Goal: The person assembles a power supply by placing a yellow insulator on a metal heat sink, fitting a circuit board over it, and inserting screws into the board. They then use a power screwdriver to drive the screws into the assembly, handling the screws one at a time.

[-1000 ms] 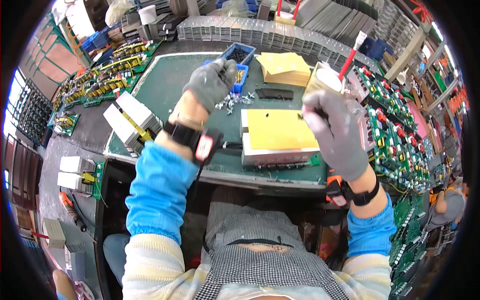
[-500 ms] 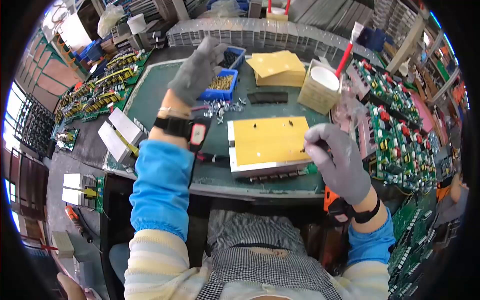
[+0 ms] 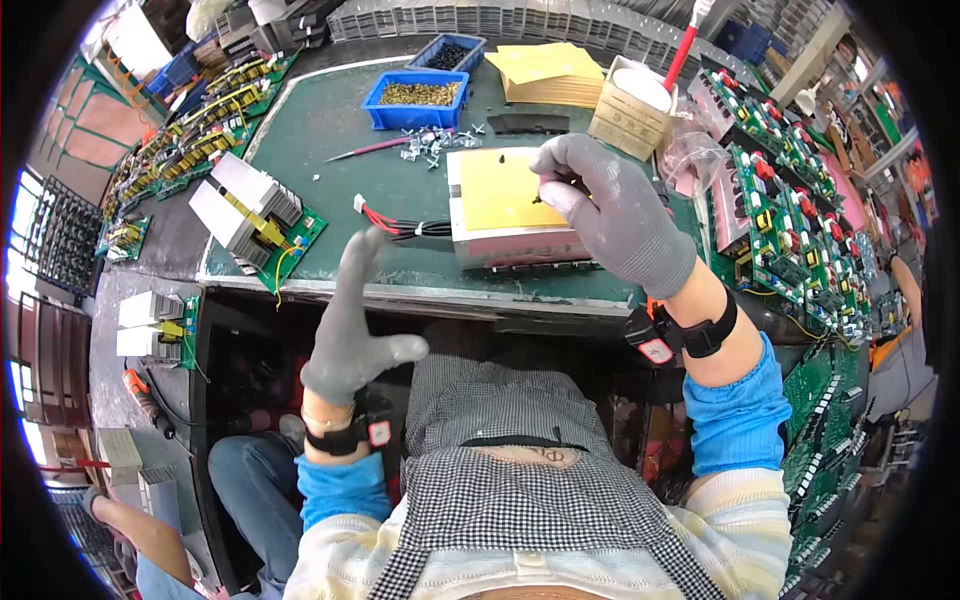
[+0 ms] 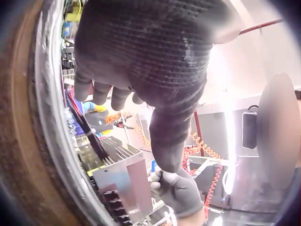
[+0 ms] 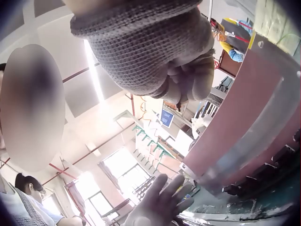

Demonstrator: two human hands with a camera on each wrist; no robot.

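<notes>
My right hand [image 3: 620,210], in a grey glove, is at the right end of a yellow sheet [image 3: 500,195] lying on a finned metal heatsink block [image 3: 520,250]. Thumb and forefinger pinch a small dark screw [image 3: 538,199]; its tip [image 5: 179,108] pokes out below the fingers in the right wrist view. Another dark bit [image 3: 502,158] stands on the sheet near its far edge. My gloved left hand [image 3: 345,335] is in front of the table's near edge, fingers straight, thumb spread, holding nothing. Red and black wires [image 3: 400,226] come out of the block's left side.
Beyond the block are a blue bin of brass-coloured screws [image 3: 380,116], a blue bin of black pieces [image 3: 413,62], loose silver hardware [image 3: 430,146] and stacked yellow sheets [image 3: 560,90]. Circuit boards [image 3: 790,220] crowd the right side. Another heatsink assembly [image 3: 225,225] sits left.
My left hand has come back from over the blue bins to the table's near edge, its fingers straightened. The right hand keeps its pinch by the yellow sheet. The head view has shifted.
</notes>
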